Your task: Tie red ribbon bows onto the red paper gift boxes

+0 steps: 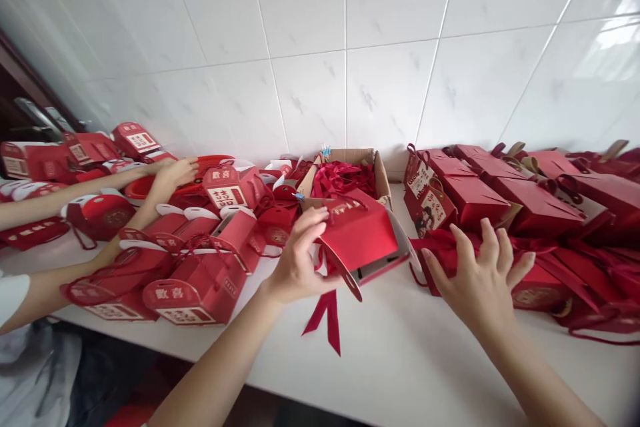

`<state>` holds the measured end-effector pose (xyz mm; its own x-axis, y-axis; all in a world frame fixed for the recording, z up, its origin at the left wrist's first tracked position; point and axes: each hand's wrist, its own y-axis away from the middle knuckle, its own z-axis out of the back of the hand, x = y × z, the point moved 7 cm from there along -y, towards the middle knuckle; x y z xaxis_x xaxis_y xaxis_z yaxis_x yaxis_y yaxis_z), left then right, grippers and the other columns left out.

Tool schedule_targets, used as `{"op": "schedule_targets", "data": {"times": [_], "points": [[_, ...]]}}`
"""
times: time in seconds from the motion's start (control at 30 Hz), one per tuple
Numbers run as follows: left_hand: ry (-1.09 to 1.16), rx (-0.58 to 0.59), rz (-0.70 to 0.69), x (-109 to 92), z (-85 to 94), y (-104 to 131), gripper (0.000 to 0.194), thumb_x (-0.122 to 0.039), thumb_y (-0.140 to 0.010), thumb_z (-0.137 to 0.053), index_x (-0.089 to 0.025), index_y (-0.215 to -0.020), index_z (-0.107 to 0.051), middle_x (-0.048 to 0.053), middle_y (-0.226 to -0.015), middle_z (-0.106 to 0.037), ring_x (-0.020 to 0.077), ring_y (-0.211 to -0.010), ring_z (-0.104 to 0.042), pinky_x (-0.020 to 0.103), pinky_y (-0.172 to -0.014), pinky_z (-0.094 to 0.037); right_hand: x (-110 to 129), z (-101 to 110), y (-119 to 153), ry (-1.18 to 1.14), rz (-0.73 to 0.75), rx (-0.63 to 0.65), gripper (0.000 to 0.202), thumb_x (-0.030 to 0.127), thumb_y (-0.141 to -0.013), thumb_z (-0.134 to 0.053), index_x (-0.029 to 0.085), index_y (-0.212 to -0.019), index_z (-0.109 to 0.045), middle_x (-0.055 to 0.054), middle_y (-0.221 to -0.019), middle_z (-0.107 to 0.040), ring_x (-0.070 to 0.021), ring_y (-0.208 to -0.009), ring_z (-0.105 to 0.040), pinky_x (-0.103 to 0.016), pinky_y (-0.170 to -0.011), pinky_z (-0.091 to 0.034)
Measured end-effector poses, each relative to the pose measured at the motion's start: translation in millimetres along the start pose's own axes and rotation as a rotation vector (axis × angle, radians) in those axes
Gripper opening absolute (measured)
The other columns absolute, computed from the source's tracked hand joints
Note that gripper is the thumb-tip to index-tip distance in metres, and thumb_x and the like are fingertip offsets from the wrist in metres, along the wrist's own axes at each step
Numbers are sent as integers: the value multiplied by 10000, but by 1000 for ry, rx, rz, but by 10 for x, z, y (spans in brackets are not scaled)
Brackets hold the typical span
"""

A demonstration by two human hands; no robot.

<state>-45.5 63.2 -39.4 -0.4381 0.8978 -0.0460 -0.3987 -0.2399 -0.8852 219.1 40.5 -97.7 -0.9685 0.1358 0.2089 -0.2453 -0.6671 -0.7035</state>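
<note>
My left hand (300,257) grips the left end of a red gift box (357,233), which is tilted above the white table. Its right end faces me with the flaps apart. A dark red ribbon (327,320) hangs down below the box, next to my wrist. To the right, my right hand (475,273) is spread with its fingers apart and holds nothing. It is in front of a row of red boxes with ribbons (540,287), close to a ribbon at their left end; whether the fingertips touch it I cannot tell.
A cardboard box (383,177) of red ribbons stands against the tiled wall. Red gift boxes (195,287) crowd the left, more boxes (475,200) the right. A co-worker's arms (150,190) reach across the left side to a red basin (203,163). The white table (380,360) has its edge near me.
</note>
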Motion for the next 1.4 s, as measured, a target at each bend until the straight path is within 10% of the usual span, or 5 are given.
{"op": "schedule_targets", "data": {"times": [0.17,0.3,0.77,1.4], "points": [[490,182,217,-36,-539,236,1068,-268,-521,-815,-236,-1400,-208,189,-1319,-436,356,-1193,-524,495,-950,-486,128,322,45,-363,174,-158,373,350,-903,-418,205,-1234,-515,-176,-1508,-265,-435,-1388,-253,-670,-1058,-228],[596,298,206,-90,-762,402,1115,-248,-487,-843,-248,-1416,-226,180,-1322,-438,363,-1199,-509,523,-966,-460,249,347,103,-827,413,-22,402,327,-913,-337,233,-1278,-475,-134,-1409,-407,-368,-1328,-375,-601,-1033,-355],[618,276,324,17,-813,638,1089,-349,-513,-843,-287,-1416,-235,154,-1346,-420,366,-1213,-499,561,-1005,-439,491,211,140,-1205,604,322,567,481,-929,-409,148,-1387,-384,-192,-1337,-464,-293,-1264,-443,-447,-1031,-405],[446,492,338,37,-805,727,1085,-222,-590,-767,-204,-1451,-107,230,-1382,-359,377,-1251,-476,534,-941,-489,412,74,154,-1223,499,291,515,339,-907,-496,144,-1370,-380,-185,-1317,-504,-244,-1221,-501,-380,-1016,-432]]}}
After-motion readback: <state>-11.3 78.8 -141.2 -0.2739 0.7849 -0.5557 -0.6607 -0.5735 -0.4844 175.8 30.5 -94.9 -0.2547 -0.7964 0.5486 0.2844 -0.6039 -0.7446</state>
